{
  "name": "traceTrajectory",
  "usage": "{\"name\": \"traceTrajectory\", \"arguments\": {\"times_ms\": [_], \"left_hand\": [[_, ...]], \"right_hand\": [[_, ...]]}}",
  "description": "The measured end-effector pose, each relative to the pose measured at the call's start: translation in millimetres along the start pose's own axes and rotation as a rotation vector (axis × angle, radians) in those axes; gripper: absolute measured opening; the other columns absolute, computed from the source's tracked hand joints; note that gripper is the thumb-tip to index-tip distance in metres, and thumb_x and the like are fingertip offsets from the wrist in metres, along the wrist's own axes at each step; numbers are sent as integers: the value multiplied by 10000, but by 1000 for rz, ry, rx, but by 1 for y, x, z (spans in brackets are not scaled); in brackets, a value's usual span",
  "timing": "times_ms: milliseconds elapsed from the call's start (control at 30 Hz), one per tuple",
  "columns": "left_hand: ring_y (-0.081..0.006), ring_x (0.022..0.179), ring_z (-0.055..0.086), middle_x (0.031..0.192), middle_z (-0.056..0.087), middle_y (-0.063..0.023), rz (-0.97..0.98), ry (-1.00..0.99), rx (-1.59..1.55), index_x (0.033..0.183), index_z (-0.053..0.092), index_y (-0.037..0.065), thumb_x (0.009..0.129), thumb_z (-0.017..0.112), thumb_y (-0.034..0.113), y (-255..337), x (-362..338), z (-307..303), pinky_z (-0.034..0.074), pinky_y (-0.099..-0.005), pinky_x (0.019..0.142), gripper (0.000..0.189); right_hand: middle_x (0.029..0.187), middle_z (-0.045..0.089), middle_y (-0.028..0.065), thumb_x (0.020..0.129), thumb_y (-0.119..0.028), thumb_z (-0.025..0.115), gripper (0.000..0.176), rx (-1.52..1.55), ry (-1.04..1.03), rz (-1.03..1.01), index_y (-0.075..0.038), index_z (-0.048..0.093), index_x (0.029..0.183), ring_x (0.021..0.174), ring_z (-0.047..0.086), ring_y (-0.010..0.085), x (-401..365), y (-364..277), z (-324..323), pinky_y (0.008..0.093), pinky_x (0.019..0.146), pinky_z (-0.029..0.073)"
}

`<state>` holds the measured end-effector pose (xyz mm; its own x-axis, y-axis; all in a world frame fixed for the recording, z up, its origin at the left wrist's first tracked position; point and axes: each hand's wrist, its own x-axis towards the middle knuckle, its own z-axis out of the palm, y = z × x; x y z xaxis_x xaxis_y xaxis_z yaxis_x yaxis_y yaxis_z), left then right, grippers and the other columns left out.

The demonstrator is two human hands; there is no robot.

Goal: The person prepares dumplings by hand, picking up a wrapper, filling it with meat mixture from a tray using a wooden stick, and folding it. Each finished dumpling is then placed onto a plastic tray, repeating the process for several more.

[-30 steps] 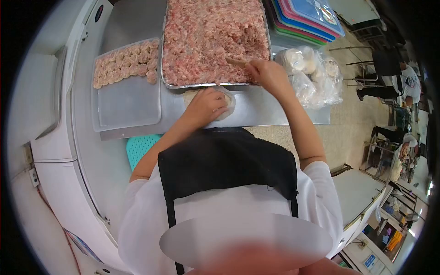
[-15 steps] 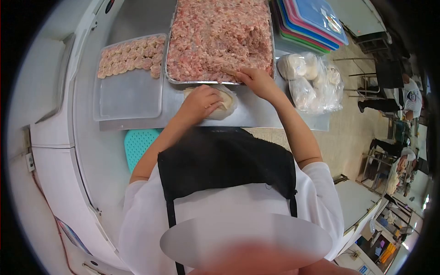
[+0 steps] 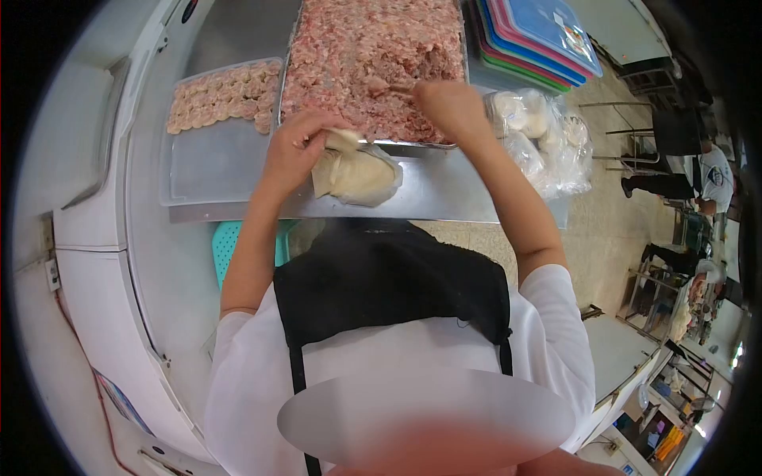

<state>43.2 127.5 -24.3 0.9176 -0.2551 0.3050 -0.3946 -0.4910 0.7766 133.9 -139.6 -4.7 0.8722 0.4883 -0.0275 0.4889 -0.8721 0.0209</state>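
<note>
My left hand (image 3: 295, 151) pinches a thin pale dough wrapper (image 3: 343, 141) at the near left corner of the metal tray. Just below it lies a stack of dough wrappers (image 3: 361, 176), partly inside a clear plastic bag. Over the meat, my right hand (image 3: 452, 111) grips a wooden spatula (image 3: 401, 89). A lump of meat seems to sit at the spatula's tip. Minced meat (image 3: 349, 47) fills the large metal tray (image 3: 432, 145), with a dug-out hollow near the right hand.
Rows of filled dumplings (image 3: 222, 95) occupy the far part of a translucent plastic tray (image 3: 222, 170) on the left. Coloured lids (image 3: 548, 40) are stacked at far right, near bagged round white pieces (image 3: 532, 131). A turquoise basket (image 3: 228, 250) sits below the table edge.
My left hand has lifted a wrapper off the stack and moved left and up. My right hand has pushed the spatula farther over the meat. The metal tray sits slightly farther left in view.
</note>
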Motion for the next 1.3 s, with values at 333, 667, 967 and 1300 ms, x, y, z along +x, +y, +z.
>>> {"name": "traceTrajectory", "arguments": {"times_ms": [333, 667, 967, 1300], "left_hand": [[-231, 879, 620, 909, 639, -85, -181, 47, 294, 964, 622, 35, 793, 610, 31, 1, 18, -48, 490, -326, 795, 172], [-113, 781, 561, 834, 609, -1, -149, -184, -230, 956, 627, 42, 844, 615, 70, -4, 64, -20, 468, -282, 712, 116], [-148, 833, 579, 971, 631, -31, -176, 105, -310, 1084, 601, 82, 861, 632, 112, -32, 78, 14, 479, -288, 758, 227], [-323, 1179, 526, 1241, 563, -153, -522, 359, -1732, 1275, 451, -14, 943, 496, 287, 7, 70, 39, 428, -453, 1011, 450]], "right_hand": [[724, 638, 130, 916, -301, 564, 330, 742, -1, 92, -2, 678, 835, 680, 628, 256, -31, 1, 23, 364, 589, 466], [592, 471, -59, 957, -340, 557, 310, 1417, 84, 393, -69, 703, 919, 506, 382, 26, -33, 1, 21, 208, 466, 273], [605, 414, -80, 968, -364, 522, 354, 1530, 125, 440, -67, 705, 1029, 523, 318, 26, -40, -9, 12, 203, 486, 214], [723, 588, 28, 935, -224, 589, 317, 1135, 281, 156, -30, 637, 1182, 671, 558, 117, -38, -36, 32, 250, 613, 424]]}}
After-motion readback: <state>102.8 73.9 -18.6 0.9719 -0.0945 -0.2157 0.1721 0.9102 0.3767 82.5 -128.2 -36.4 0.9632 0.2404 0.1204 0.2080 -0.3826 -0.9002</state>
